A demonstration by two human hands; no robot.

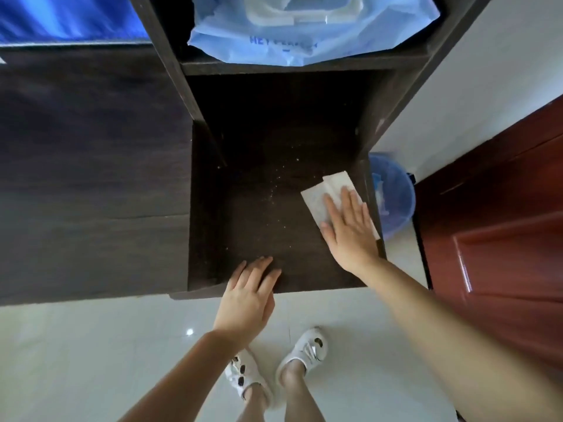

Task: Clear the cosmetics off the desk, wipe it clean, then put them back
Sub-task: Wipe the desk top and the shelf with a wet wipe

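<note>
Wipe stage; no cosmetics in view on the bench (243,226) or elsewhere in frame

Right hand (350,229) lies flat on a white tissue (316,196), fingers (332,208) straight and slightly spread, pressing it down rather than pinching. Tissue sits at the bench's right side, close to the right edge, roughly mid-depth. Its long axis runs diagonally, from near-left toward far-right; the far part sticks out past the fingertips

Left hand (248,296) rests on the near edge of the bench, left of centre, fingers loosely together and gently bent over the lip, holding nothing. Looks like bracing

Key relation: the pale crumbs (274,190) lie to the left and a little beyond the tissue, scattered in a band across the middle of the dark surface. A few more specks lie near the left hand. So the dirt lies leftward from the right fingers, between the two hands. Right hand is nearer and already on the tissue; my read is a leftward sweep comes next

Blue bin (393,196) stands on the floor just beyond the right edge, beside the tissue. Blue bag (274,41) on the shelf above

Risk, as judged: a sweep left drives crumbs away from the bin
</note>
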